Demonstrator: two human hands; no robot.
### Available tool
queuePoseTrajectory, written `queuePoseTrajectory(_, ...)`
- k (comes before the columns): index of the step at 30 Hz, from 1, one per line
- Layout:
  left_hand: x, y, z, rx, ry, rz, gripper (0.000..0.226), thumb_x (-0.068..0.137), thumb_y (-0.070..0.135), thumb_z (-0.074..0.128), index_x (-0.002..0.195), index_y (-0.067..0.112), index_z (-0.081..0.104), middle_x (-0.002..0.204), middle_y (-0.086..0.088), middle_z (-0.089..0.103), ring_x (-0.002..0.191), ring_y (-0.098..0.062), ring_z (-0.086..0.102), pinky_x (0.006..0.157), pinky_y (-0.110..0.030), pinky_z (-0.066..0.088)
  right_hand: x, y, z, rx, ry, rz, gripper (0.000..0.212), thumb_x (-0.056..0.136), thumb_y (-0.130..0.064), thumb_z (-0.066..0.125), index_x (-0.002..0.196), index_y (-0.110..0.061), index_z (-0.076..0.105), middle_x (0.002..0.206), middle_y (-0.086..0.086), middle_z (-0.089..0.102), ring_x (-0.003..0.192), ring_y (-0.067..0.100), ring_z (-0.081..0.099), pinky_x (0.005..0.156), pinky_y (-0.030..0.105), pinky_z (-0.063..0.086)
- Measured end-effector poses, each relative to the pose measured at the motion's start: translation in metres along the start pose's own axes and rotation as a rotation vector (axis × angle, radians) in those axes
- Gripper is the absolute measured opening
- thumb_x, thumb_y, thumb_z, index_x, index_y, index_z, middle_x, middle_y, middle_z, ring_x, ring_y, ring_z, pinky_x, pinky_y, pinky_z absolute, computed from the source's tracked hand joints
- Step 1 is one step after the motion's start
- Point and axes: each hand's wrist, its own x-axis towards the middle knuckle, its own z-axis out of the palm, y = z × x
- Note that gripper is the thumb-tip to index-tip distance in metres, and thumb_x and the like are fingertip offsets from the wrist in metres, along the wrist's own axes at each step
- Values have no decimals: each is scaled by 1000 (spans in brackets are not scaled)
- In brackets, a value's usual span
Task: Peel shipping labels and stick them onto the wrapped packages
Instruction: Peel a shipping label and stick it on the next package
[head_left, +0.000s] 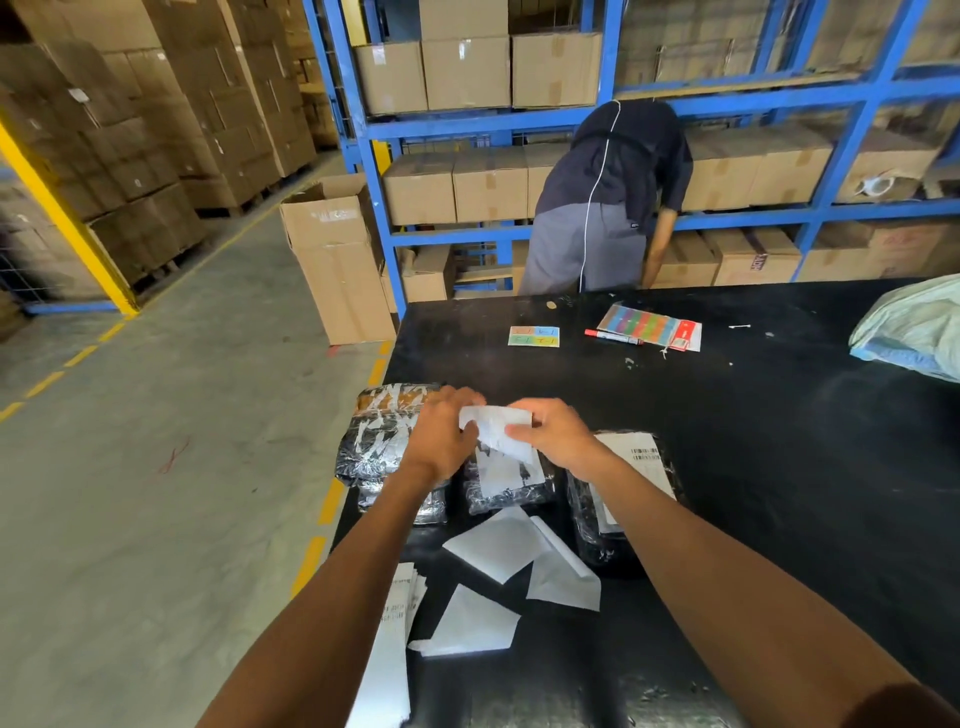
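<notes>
**Label held above three wrapped packages**

A white shipping label (497, 428) hangs curled above the packages, pinched at its two upper corners, its lower end drooping toward the middle package (506, 480). That package is black, glossy plastic wrap with a white patch on top. The left package (382, 447), also black and shiny, is streaked with clear tape and shows brown at its far end. The right package (631, 493) already carries a white label with a barcode. A stack of printed labels (392, 631) lies at the table's near left edge
</notes>
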Motion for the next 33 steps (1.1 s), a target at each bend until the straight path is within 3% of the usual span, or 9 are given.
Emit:
queuePoseTrajectory(3,-7,3,10,-89,235,-103,65,89,14,63,148,18,36,156,-10,29,142,-25,27,117,-37,25,5,-4,1,95,177,52,24,88,-12,69,112,-16,70,107,5,71,97,21,65,77,28,51)
queuePoseTrajectory(5,-6,7,13,-220,292,-263,59,92,22,61,145,14,36,150,-13,36,135,-27,40,114,-38,34,4,-8,-1,380,194,157,27,90,-11,66,117,-16,65,117,8,67,109,27,63,81,34,56)
queuePoseTrajectory(7,-6,13,16,-409,184,-513,45,94,38,57,129,11,50,130,-15,57,115,-30,59,100,-41,48,-1,-11,-2,645,152,236,31,93,-10,63,124,-15,60,124,7,65,115,25,61,81,31,57)
queuePoseTrajectory(10,-2,24,17,-1043,-106,-904,52,92,56,53,110,7,62,109,-17,70,101,-31,67,88,-40,56,-7,-12,-2,903,29,296,30,95,-8,60,124,-14,61,122,8,68,113,23,65,85,31,55)
queuePoseTrajectory(14,6,15,23,-1479,119,-948,33,93,22,64,121,5,60,117,-15,68,97,-28,67,67,-38,60,-11,2,-1,952,-41,408,31,93,-11,64,123,-16,62,122,9,68,114,25,64,93,37,54)
queuePoseTrajectory(20,15,9,40,-1011,248,-766,14,95,11,59,105,20,65,109,-3,72,95,-22,69,86,-47,58,0,21,1,557,93,613,35,91,-43,64,113,-17,56,118,5,58,112,27,61,91,41,58)
queuePoseTrajectory(25,26,-4,51,-945,48,-725,19,96,7,57,114,9,64,108,-7,71,94,-27,70,84,-46,59,17,39,7,452,66,414,38,94,-42,60,125,-20,62,115,-5,67,110,16,62,107,36,45)
queuePoseTrajectory(29,31,-23,76,-788,-15,-751,21,95,8,56,114,8,64,111,-10,71,96,-29,69,84,-46,59,29,51,14,242,112,323,14,86,-14,71,100,-18,68,104,6,74,96,23,68,82,29,51)
queuePoseTrajectory(33,38,-36,101,-647,-100,-794,30,94,10,55,123,10,59,119,-9,67,99,-29,66,86,-45,58,41,62,21,-8,102,344,18,84,-13,70,102,-13,68,95,1,69,87,17,63,58,8,41)
